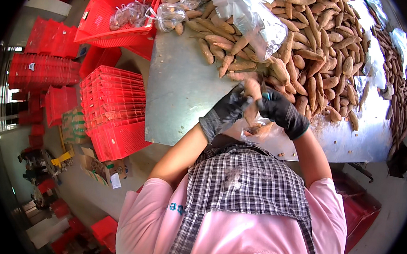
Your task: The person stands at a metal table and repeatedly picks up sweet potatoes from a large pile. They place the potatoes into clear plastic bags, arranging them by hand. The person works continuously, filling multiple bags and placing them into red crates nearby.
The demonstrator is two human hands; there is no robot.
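Note:
My left hand [221, 109], in a dark grey glove, is closed on a pale sweet potato [252, 90], held upright over the metal table's near edge. My right hand [282, 111], gloved alike, is closed on a small tool with a teal handle [264, 91], probably a knife, against that sweet potato; its blade is hard to make out. Just below both hands lies an open clear plastic bag [259, 133] with sweet potato in it. A large heap of sweet potatoes [321, 59] spreads beyond my hands, with loose clear bags [249, 17] on top.
The metal table [177, 97] has bagged sweet potatoes [173, 18] at its far left corner, beside a red crate [93, 20] holding bags. Stacked red crates [112, 111] flank it on the left, with a cardboard box [92, 166] on the floor. A dark red crate [358, 208] is at lower right.

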